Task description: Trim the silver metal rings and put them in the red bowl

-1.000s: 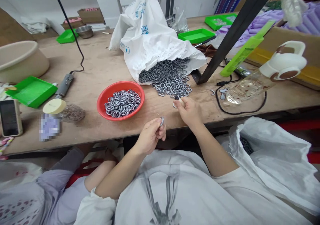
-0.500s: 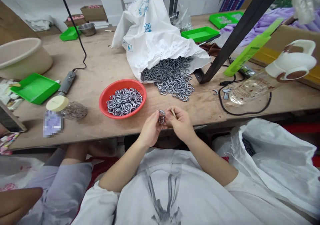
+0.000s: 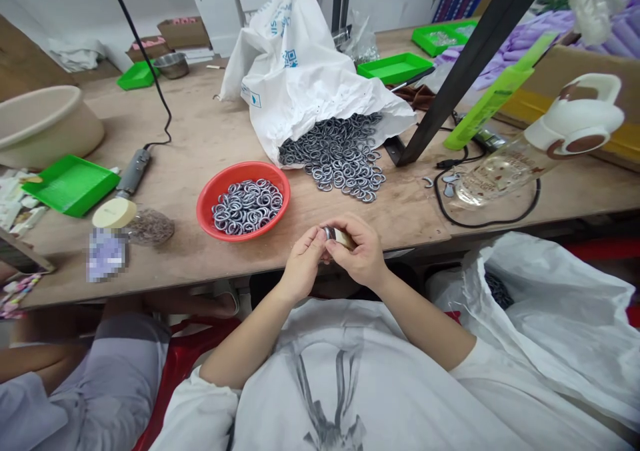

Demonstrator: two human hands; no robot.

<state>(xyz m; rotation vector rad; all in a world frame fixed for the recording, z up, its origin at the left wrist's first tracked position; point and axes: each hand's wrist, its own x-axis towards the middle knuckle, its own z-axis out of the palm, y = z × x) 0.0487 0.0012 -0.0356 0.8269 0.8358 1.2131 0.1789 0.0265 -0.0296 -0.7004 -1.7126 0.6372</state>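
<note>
At the table's front edge my two hands meet. My left hand (image 3: 303,262) is closed, pinching a grey ring (image 3: 329,233), most of it behind fingers. My right hand (image 3: 361,249) is closed around a flat, cream-coloured piece (image 3: 345,239) whose kind I cannot make out; its fingertips press at the ring. To the left of my hands stands a red bowl (image 3: 204,214) holding many grey rings (image 3: 247,205). Beyond them, a heap of the same rings (image 3: 345,161) spills out of a white sack (image 3: 300,77) lying on its side.
A black metal post (image 3: 445,71) and a clear drink bottle (image 3: 505,171) with a black cable stand at right. To the left are a lidded jar (image 3: 150,226), a grey handheld tool (image 3: 134,171) and a green tray (image 3: 73,184). A person sits at left; a white sack (image 3: 560,304) is beside me.
My right hand has moved in against the left and its fingers now cover most of the ring. The cream piece shows its broad side. The seated person's arm and legs have shifted.
</note>
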